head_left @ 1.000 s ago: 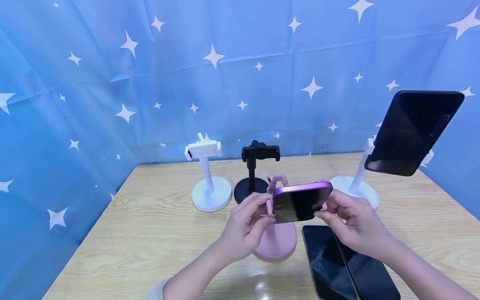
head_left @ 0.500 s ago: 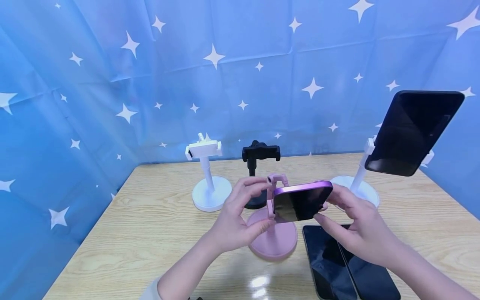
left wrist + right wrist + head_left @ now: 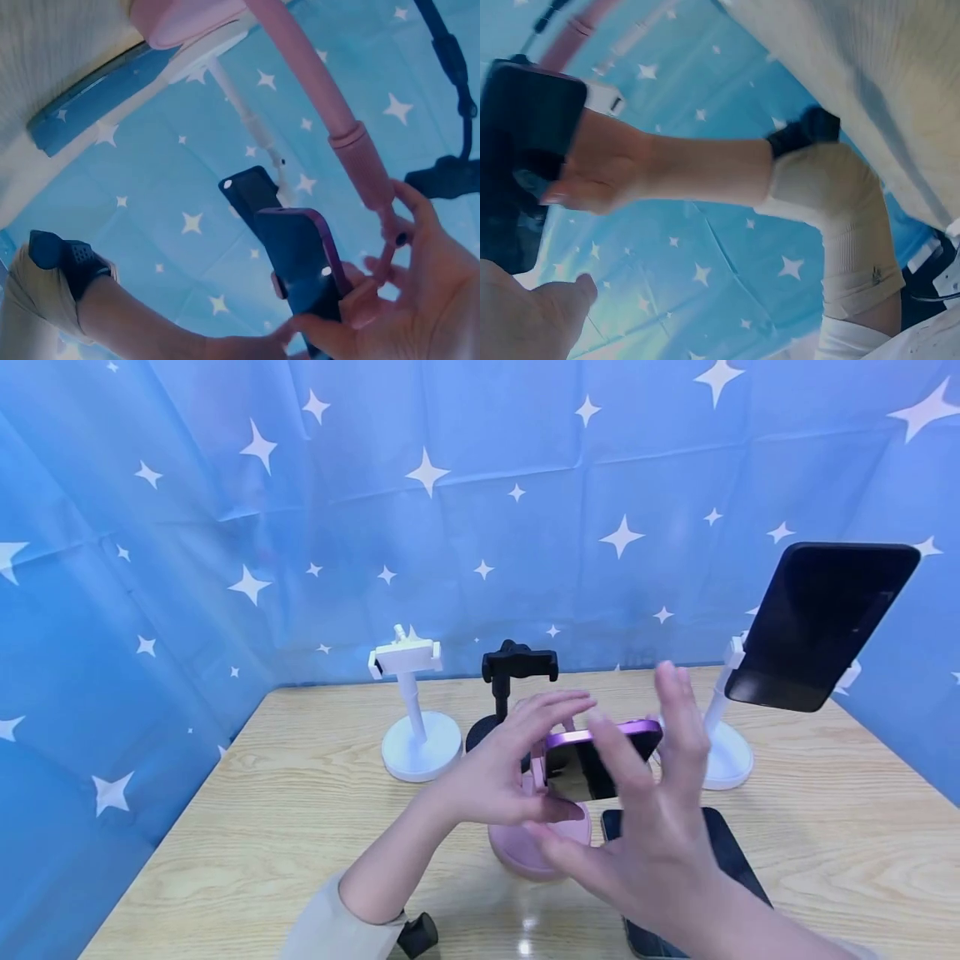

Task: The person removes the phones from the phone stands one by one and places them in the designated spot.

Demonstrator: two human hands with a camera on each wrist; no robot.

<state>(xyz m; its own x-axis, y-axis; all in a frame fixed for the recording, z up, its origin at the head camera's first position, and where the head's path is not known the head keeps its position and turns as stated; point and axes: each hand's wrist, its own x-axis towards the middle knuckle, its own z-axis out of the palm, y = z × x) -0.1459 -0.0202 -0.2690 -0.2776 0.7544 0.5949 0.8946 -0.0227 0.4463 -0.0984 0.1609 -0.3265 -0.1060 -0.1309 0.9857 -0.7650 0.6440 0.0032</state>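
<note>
A phone with a purple edge (image 3: 572, 774) sits sideways in the clamp of a pink phone stand (image 3: 517, 850). At the clamp's left end is my left hand (image 3: 491, 777), its fingers reaching behind and its thumb below. From the left wrist view, that hand's fingers curl round the pink stand (image 3: 315, 75) near its joint, with the thumb by the phone (image 3: 292, 262). My right hand (image 3: 656, 843), blurred, is raised in front of the phone with fingers spread and nothing held. It hides the phone's right part and the clamp's right end.
Behind stand a white phone stand (image 3: 420, 747) and a black one (image 3: 519, 664). At right, another white stand (image 3: 727, 756) bears a large dark phone (image 3: 821, 627). Dark phones (image 3: 731, 852) lie on the wooden table (image 3: 247, 827), partly behind my right arm. A starry blue cloth (image 3: 337, 510) hangs behind.
My right hand has left the phone's right end and moved left across its front, fingers spread. The left hand has shifted right, closer round the clamp. The phone stays in the pink stand.
</note>
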